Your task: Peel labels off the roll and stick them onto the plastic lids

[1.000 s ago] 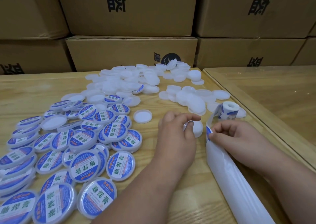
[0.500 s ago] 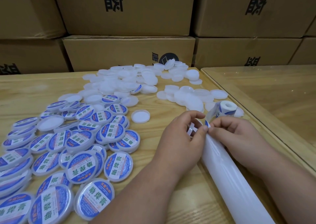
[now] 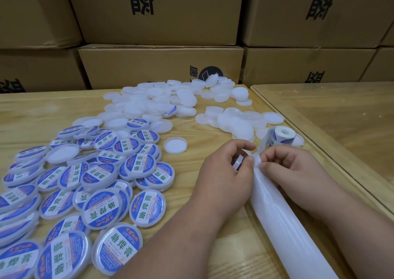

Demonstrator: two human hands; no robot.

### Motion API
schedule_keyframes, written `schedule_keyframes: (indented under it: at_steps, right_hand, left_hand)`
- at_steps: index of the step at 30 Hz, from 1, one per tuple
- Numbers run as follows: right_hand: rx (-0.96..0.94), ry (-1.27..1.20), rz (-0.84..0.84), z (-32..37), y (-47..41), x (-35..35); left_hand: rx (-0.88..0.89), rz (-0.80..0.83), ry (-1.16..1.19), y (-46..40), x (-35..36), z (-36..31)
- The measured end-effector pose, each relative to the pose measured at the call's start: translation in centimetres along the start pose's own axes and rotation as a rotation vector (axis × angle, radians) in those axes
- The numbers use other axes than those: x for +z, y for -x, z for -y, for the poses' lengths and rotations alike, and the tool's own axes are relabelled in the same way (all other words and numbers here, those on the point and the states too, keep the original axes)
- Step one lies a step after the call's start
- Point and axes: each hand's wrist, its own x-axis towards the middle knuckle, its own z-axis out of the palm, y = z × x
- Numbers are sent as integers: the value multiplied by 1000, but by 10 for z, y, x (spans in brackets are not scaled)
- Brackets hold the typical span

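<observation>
So both hands are meeting at the backing strip [image 3: 283,225], the long white ribbon of spent liner that trails back toward the person between the forearms. The left hand [image 3: 223,172] has its fingers curled around a plain lid [image 3: 238,163], with thumb and forefinger tips right up against the strip where a label should be coming off. The right hand [image 3: 292,168] pinches the strip from the other side, fingertips touching the left's. I can't actually make out the label itself between the fingers, too small and hidden.

The label roll [image 3: 282,136] stands just beyond the right hand, strip feeding down from it to the pinch.

Progress-wise, I'd call it somewhere around halfway, maybe a bit less. To the left of the left hand there's a big spread of labelled lids [image 3: 110,193], blue and white stickers, overlapping in a loose heap on the tabletop [image 3: 32,112]. Past both hands there's still a large pile of blank lids [image 3: 157,102], plus a smaller bunch [image 3: 234,121] just beyond the hands near the roll, and one lone blank lid [image 3: 175,145] sitting open side up a little beyond the left hand. A couple of blanks are mixed into the done pile too. The roll looks fairly small, hard to say how many labels remain.
</observation>
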Motion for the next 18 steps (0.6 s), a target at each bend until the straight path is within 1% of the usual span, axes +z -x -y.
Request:
schedule_keyframes:
  at_steps: [9, 16, 18]
  right_hand:
    - [45, -39, -42, 6, 1, -4]
    - [63, -58, -66, 7, 1, -3]
    - [43, -62, -75, 7, 0, -3]
  left_hand:
    - [-136, -189, 191, -6, -6, 2]
    - [-183, -332, 286, -10, -10, 1]
    - [-190, -347, 308, -10, -10, 0]
